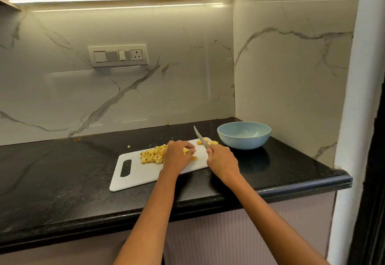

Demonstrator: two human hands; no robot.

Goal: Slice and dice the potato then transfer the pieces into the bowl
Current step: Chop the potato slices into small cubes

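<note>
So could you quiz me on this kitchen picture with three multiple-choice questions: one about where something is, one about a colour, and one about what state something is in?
1. Where does the bowl stand?
A. On the white cutting board
B. On the black counter, right of the board
C. On a shelf above the counter

2. What colour is the bowl?
A. Red
B. Black
C. Light blue

3. What is the knife doing?
A. Lying flat on the counter
B. Gripped in the right hand, blade raised
C. Resting inside the bowl

Answers:
1 B: the bowl sits on the counter just past the right end of the cutting board.
2 C: its rim and wall are pale blue.
3 B: the right hand grips the handle, with the tip pointing up and away, while the left hand holds a potato piece beside the diced pile.
</note>
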